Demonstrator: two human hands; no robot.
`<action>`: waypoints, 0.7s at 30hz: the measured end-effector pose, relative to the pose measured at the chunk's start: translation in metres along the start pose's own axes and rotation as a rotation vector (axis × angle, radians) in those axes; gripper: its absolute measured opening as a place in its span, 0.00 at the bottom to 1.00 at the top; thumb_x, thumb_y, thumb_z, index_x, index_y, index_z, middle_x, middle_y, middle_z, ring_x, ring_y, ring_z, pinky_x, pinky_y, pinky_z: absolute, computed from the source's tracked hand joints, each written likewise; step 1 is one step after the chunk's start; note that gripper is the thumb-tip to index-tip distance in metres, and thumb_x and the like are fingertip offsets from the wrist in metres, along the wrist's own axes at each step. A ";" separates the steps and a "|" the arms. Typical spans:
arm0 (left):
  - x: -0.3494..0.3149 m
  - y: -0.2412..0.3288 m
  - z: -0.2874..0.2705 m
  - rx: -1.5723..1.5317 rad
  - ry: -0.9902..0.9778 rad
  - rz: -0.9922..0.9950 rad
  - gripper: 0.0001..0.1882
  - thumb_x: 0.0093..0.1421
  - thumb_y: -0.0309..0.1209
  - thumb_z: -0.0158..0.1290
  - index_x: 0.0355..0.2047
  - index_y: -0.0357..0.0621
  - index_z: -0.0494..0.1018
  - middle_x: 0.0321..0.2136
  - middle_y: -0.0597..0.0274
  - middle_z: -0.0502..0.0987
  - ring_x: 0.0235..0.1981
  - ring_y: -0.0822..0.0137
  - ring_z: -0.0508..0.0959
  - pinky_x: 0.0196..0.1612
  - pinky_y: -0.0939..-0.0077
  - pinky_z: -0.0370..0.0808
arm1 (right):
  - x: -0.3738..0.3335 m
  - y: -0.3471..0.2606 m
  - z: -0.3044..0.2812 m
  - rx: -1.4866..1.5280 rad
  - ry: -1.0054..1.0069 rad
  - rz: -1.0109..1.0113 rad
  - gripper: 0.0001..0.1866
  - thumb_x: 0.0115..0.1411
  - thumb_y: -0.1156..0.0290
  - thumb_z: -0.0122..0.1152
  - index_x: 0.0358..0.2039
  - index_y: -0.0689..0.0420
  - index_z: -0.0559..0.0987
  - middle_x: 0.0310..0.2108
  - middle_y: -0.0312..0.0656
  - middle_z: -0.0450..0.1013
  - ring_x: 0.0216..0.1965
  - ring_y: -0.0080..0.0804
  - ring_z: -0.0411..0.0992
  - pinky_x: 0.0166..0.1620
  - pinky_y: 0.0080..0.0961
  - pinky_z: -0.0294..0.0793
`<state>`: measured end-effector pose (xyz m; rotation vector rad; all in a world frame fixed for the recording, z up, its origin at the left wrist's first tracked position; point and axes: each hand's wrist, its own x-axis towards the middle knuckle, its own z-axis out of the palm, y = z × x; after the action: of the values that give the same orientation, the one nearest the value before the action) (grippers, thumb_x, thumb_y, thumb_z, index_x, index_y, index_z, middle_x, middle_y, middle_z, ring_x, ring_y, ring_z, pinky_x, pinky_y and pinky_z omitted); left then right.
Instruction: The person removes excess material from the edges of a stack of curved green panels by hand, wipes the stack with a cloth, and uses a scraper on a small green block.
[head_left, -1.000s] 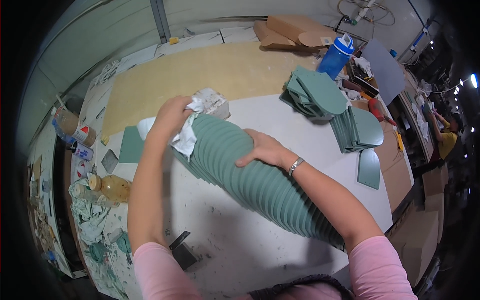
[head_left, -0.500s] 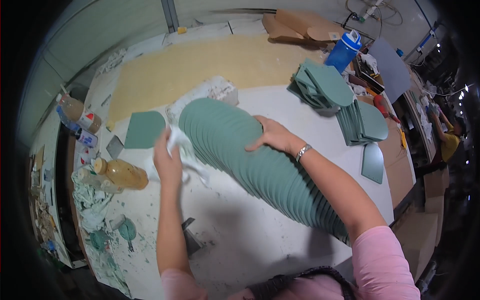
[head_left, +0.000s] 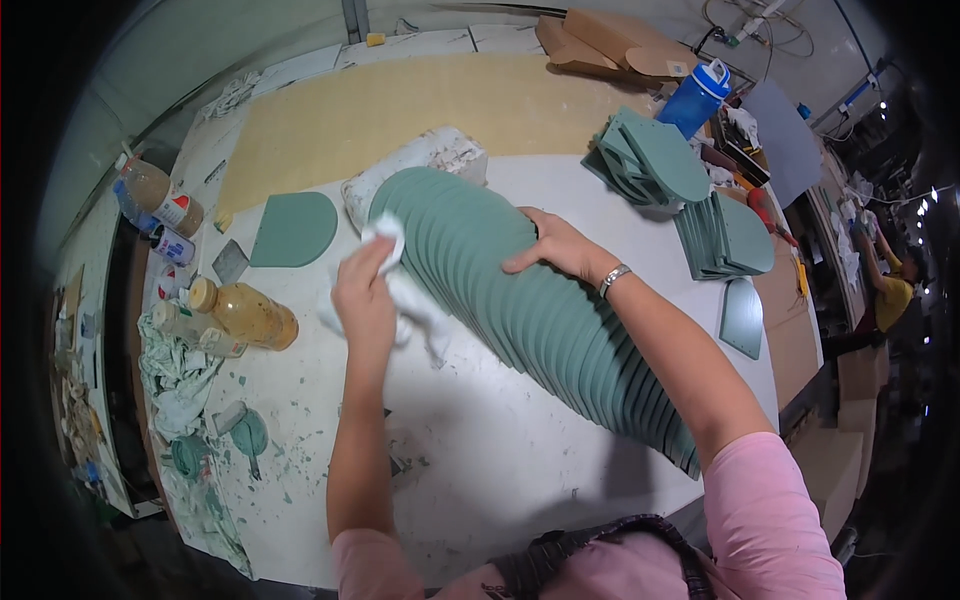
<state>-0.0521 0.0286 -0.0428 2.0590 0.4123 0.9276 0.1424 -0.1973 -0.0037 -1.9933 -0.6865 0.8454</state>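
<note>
A long leaning row of green, round-ended panels (head_left: 470,250) runs from the table's middle toward its near right edge. My left hand (head_left: 365,290) is closed on a white cloth (head_left: 425,308) beside the far left end of the row, part of the cloth hanging below the fingers. My right hand (head_left: 565,250) rests on top of the row, thumb spread from the fingers, whose tips lie over the far side. A paint-flecked white block (head_left: 450,152) stands behind the row's far end. One single green panel (head_left: 294,230) lies flat to the left.
More green panels (head_left: 655,160) are piled at the right, near a blue bottle (head_left: 695,98). Bottles with yellowish liquid (head_left: 255,315) and stained rags (head_left: 180,375) line the left edge. Green-smeared tools (head_left: 250,433) lie nearby. A co-worker (head_left: 890,290) is at the far right.
My left hand has moved right with the cloth, close against the row's far end. The right hand remains on the panels. The whole view has shifted slightly.
</note>
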 end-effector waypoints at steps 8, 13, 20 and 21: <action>-0.098 -0.013 0.040 0.095 -0.074 0.078 0.19 0.58 0.16 0.45 0.44 0.38 0.82 0.47 0.50 0.82 0.49 0.51 0.79 0.55 0.60 0.75 | -0.001 -0.007 0.005 -0.023 0.003 -0.024 0.50 0.42 0.62 0.80 0.64 0.68 0.67 0.55 0.51 0.75 0.56 0.39 0.73 0.62 0.30 0.69; -0.046 0.025 0.032 -0.039 0.055 0.027 0.19 0.57 0.15 0.47 0.43 0.40 0.83 0.42 0.51 0.84 0.46 0.51 0.80 0.52 0.62 0.76 | -0.002 -0.008 0.000 0.046 -0.013 0.028 0.50 0.42 0.62 0.80 0.64 0.68 0.68 0.56 0.51 0.74 0.56 0.40 0.72 0.63 0.30 0.68; -0.113 -0.010 0.041 0.028 -0.154 -0.030 0.16 0.56 0.15 0.48 0.40 0.36 0.83 0.39 0.49 0.84 0.44 0.50 0.81 0.52 0.61 0.77 | 0.000 -0.005 0.003 0.025 0.008 -0.061 0.53 0.38 0.52 0.81 0.61 0.70 0.70 0.51 0.56 0.77 0.53 0.45 0.76 0.59 0.31 0.71; -0.107 -0.008 0.039 0.027 -0.154 -0.032 0.16 0.56 0.15 0.48 0.40 0.36 0.83 0.39 0.49 0.84 0.44 0.50 0.81 0.52 0.61 0.77 | -0.003 -0.010 0.002 0.008 -0.020 -0.042 0.53 0.40 0.56 0.80 0.64 0.69 0.68 0.54 0.55 0.75 0.55 0.42 0.74 0.61 0.31 0.70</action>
<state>-0.0955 -0.0496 -0.1144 2.1255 0.3762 0.7427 0.1380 -0.1932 0.0054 -1.9595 -0.7324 0.8428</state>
